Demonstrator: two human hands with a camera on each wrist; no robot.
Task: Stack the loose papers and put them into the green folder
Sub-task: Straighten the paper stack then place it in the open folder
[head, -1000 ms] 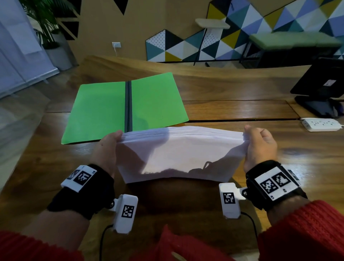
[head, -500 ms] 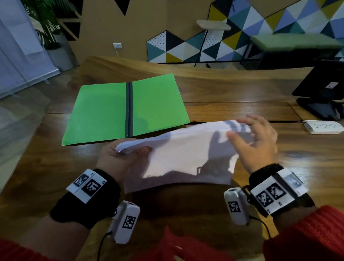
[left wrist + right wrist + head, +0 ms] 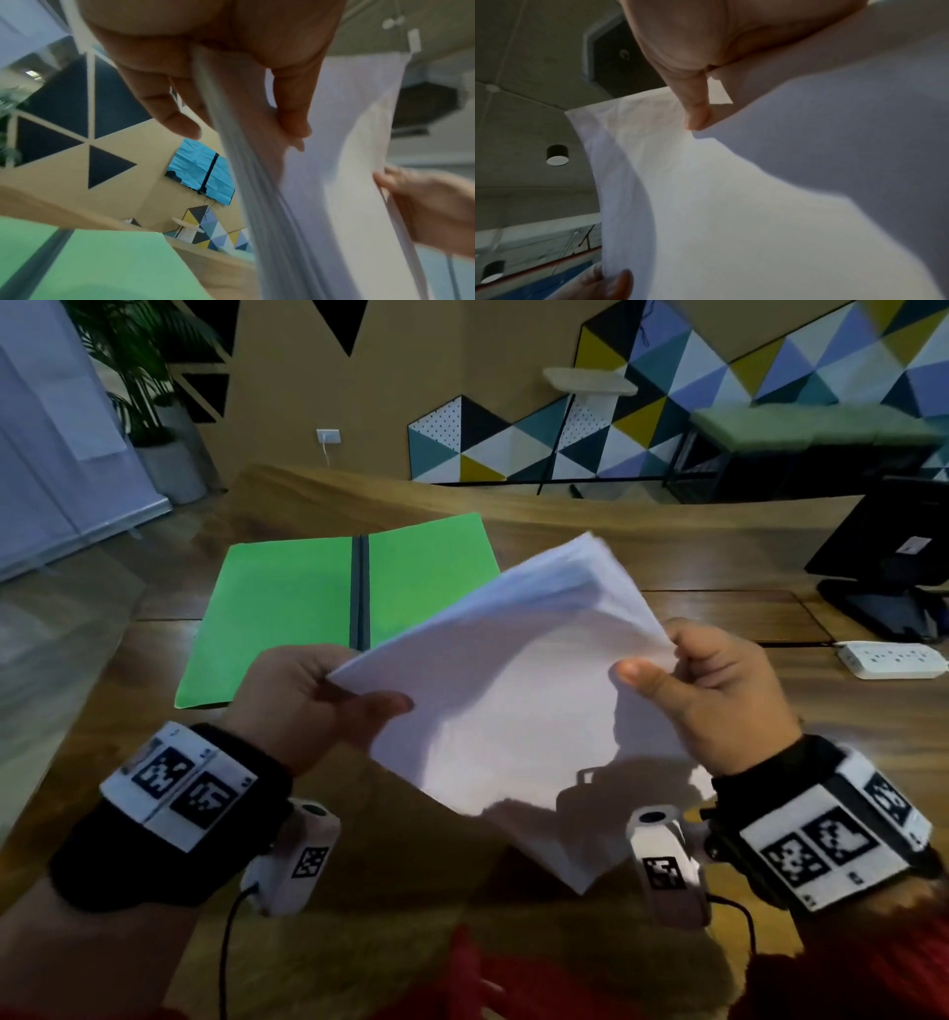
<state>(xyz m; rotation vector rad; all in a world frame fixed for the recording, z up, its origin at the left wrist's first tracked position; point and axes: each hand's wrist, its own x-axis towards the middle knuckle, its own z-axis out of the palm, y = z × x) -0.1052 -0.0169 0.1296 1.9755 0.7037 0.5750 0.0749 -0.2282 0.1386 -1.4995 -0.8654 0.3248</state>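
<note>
A stack of white papers [image 3: 518,695] is held tilted in the air above the table, one corner pointing down. My left hand [image 3: 328,690] pinches its left corner, thumb on top; the left wrist view shows the paper stack [image 3: 295,182] edge-on between thumb and fingers. My right hand [image 3: 683,680] grips the right edge with the thumb on the top sheet, and the right wrist view shows the paper stack [image 3: 757,192] filling most of the picture. The green folder [image 3: 292,613] lies open and flat on the wooden table [image 3: 667,567] behind the papers, dark spine in the middle.
A white power strip [image 3: 891,660] lies at the right edge of the table, with a black monitor stand [image 3: 883,588] behind it. A potted plant [image 3: 144,413] stands on the floor at the far left. A green bench [image 3: 801,428] is against the patterned wall.
The papers were upright on the table edge between both hands; now they are lifted and turned diagonally, the right hand having shifted its hold to the right edge.
</note>
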